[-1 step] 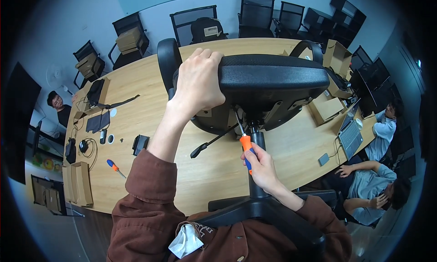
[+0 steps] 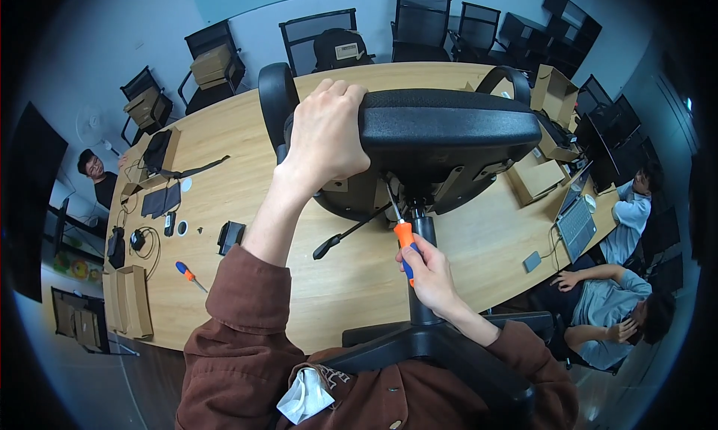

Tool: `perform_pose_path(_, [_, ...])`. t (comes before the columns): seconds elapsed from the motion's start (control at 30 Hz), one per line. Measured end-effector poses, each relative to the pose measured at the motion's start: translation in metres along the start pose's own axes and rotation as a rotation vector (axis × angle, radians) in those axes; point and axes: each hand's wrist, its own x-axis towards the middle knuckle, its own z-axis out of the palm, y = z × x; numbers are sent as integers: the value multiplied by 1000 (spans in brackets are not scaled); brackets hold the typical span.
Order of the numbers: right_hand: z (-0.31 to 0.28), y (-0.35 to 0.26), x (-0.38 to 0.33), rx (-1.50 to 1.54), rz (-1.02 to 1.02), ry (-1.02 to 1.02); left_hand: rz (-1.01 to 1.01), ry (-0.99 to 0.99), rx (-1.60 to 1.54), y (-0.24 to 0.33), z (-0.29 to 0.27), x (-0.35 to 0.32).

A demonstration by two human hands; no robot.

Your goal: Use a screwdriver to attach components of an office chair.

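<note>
Gripping the chair seat [image 2: 449, 127] at its left edge, your left hand [image 2: 325, 127] was curled over the rim, likely to steady it. Below the seat, your right hand [image 2: 426, 271] was wrapped round the handle of a screwdriver [image 2: 404, 232] — slanted upward, apparently so its shaft could reach the underside turned toward you. Whether its tip met a screw, I cannot tell. Beneath the seat ran the post [image 2: 420, 309]; left of it, on the table [image 2: 329, 310], lay a second screwdriver [image 2: 185, 270] — perhaps put aside as a spare.
</note>
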Motion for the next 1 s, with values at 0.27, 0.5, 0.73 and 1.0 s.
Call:
perform_pose_path(0.27, [1, -3, -1, -15, 22, -23, -4, -6, 3, 0, 0, 0])
perform_pose_path(0.5, [4, 4, 3, 15, -9, -7, -15, -13, 9, 1, 0, 0])
perform_pose_path(0.73, [6, 0, 5, 60, 78, -25, -15, -4, -6, 3, -1, 0])
perform_pose_path(1.0, [10, -8, 9, 111, 99, 55, -6, 33, 3, 1, 3, -1])
